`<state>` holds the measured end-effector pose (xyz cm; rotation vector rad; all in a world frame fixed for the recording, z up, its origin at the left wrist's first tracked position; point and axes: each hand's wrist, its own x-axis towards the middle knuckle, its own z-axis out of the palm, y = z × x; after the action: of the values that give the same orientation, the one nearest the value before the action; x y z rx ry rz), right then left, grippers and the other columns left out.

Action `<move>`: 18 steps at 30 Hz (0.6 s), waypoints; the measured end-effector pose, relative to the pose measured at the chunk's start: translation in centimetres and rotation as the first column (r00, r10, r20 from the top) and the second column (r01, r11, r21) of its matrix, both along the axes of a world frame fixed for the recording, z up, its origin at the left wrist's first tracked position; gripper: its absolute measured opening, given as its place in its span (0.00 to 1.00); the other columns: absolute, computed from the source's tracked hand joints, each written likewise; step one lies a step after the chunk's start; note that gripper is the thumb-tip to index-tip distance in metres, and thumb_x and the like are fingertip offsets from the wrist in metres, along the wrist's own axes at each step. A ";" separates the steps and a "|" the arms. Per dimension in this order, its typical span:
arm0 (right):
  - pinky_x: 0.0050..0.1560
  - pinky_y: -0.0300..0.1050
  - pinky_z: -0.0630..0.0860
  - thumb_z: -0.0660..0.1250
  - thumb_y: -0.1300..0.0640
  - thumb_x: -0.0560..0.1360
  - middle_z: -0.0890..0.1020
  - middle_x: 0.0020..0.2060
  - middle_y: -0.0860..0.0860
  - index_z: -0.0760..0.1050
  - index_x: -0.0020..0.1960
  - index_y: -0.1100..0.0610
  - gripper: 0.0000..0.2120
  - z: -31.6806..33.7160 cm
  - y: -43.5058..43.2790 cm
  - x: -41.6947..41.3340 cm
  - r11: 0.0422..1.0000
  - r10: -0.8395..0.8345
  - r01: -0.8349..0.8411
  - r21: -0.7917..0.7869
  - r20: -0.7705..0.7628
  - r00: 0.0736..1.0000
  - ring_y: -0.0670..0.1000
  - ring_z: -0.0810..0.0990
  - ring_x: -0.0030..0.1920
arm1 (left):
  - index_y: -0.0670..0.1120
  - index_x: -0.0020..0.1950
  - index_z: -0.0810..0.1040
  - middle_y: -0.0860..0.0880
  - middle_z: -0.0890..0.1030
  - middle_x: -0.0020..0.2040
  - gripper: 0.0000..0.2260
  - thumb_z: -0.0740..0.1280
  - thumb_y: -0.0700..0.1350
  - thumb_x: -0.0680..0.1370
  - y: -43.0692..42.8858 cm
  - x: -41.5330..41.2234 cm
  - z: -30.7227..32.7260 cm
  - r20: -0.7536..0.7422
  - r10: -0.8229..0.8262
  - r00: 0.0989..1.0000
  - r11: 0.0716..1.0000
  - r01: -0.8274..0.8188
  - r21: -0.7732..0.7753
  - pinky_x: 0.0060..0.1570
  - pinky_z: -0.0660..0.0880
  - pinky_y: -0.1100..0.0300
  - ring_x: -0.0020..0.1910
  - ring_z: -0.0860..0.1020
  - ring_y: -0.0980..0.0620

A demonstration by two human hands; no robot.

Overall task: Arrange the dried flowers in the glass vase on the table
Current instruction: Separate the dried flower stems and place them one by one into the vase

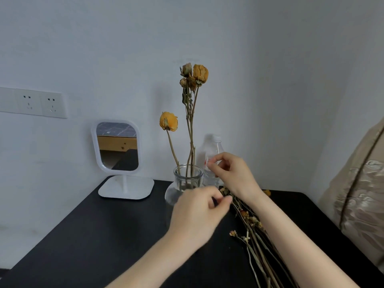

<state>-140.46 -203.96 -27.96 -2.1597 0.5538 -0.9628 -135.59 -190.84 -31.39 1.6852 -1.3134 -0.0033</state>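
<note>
One glass vase (pixel 188 177) stands at the far middle of the black worktop (pixel 83 225), its lower body partly hidden behind the left grip (pixel 197 210). Count in the vase: one short stem (pixel 172 146) leaning left with an orange head, and at least two tall stems (pixel 191 125) carrying three heads between them. The tall stems overlap, so their exact number cannot be settled. One bundle of dried flowers (pixel 255 231) lies on the worktop right of the vase, heads far, cut ends near, too tangled to count.

Left grip: fingers curled, thumb and fingertips drawn together at the head end of the bundle. It is blurred, and whether a stem is pinched cannot be told. Right grip (pixel 232 173): raised over the bundle's heads, just right of the vase mouth, fingers curled. Whether it holds anything cannot be told.

Judgement: the step in hand is separating one stem from the bundle. Recommended:
- Take it on the stalk, not the brittle head.
- Lift it clear of its neighbours.
- Feed the cut end down through the narrow neck.
- Steady the vase, which looks top-heavy.

Surroundings:
- One plastic bottle (pixel 212 150) behind the right grip.
- One standing mirror (pixel 117 146) far left.
- Two wall sockets (pixel 44 103).
- One patterned fabric (pixel 357 183) at the right edge.
</note>
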 end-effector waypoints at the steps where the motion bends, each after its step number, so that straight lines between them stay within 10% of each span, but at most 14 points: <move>1: 0.29 0.30 0.66 0.67 0.56 0.75 0.73 0.27 0.47 0.78 0.46 0.56 0.04 -0.4 -0.2 -0.7 1.000 -0.013 0.013 0.000 0.004 1.000 0.40 0.70 0.27 | 0.50 0.33 0.75 0.52 0.75 0.23 0.14 0.64 0.57 0.74 -0.2 -0.8 -0.8 -0.017 -0.029 0.999 0.999 0.029 0.038 0.35 0.75 0.57 0.22 0.72 0.55; 10: 0.32 0.29 0.68 0.65 0.55 0.76 0.79 0.36 0.47 0.78 0.49 0.52 0.04 -7.8 -3.5 -10.6 0.952 -0.281 0.304 0.025 -0.316 0.906 0.43 0.76 0.36 | 0.50 0.42 0.77 0.53 0.76 0.25 0.09 0.64 0.54 0.75 -4.3 -3.9 -8.7 -0.282 -0.017 0.959 0.896 0.140 0.421 0.40 0.79 0.54 0.21 0.73 0.56; 18: 0.33 0.33 0.70 0.67 0.55 0.75 0.79 0.33 0.46 0.77 0.49 0.52 0.03 -11.4 -5.2 -14.5 0.908 -0.342 0.418 0.029 -0.524 0.780 0.43 0.77 0.35 | 0.46 0.31 0.72 0.52 0.73 0.22 0.16 0.65 0.56 0.73 -7.7 -4.9 -10.2 -0.113 0.043 0.993 0.792 0.035 0.609 0.36 0.74 0.58 0.27 0.76 0.51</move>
<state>-155.01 -209.19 -39.37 -2.2063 1.3236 -0.5025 -140.54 -198.52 -41.60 2.1867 -1.2920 -0.5832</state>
